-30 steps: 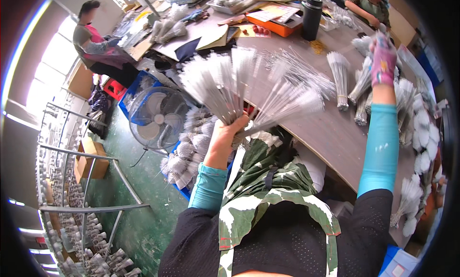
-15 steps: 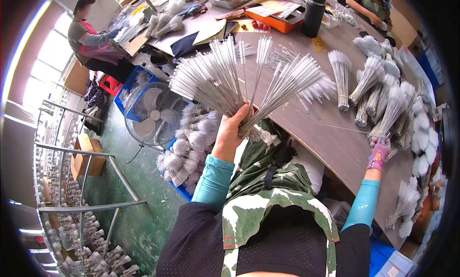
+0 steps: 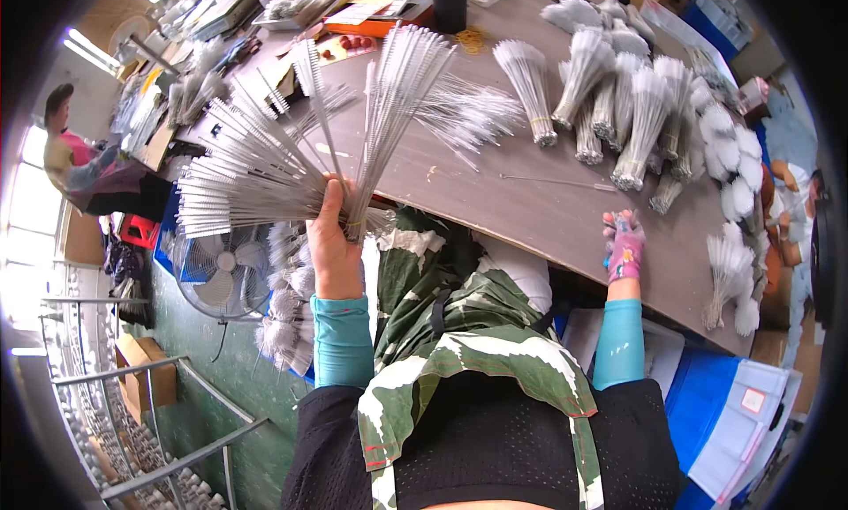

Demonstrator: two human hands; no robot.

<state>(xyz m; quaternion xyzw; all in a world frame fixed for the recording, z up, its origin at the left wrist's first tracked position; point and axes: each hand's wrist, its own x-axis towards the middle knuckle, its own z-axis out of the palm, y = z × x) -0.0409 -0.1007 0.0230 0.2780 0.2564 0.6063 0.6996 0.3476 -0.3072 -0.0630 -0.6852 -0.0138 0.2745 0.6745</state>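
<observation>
My left hand [image 3: 336, 249] is closed round the lower wire ends of a fanned-out bunch of thin tube brushes [image 3: 256, 170], their white bristles pointing up and outward. A rubber band seems to circle part of the bunch near my fingers. My right hand [image 3: 625, 249], in a pink patterned glove with greyish fingertips, is over the near table edge. Its fingers look apart and slightly bent, with nothing seen in them. Just beyond it a single brush [image 3: 561, 183] lies on the table. A banded bundle of brushes [image 3: 638, 135] stands close by.
More bundles [image 3: 583, 73] crowd the right of the table [image 3: 495, 210], and loose brushes [image 3: 468, 113] lie at its middle. Behind are an orange tray [image 3: 380, 20] and a dark bottle [image 3: 449, 5]. A fan [image 3: 225, 261] and metal rack [image 3: 190, 457] stand left. Other people are nearby.
The view has swung right. My right hand has drawn back from the banded bundle toward the table edge. My left hand still grips the brushes, now spread wider to the left.
</observation>
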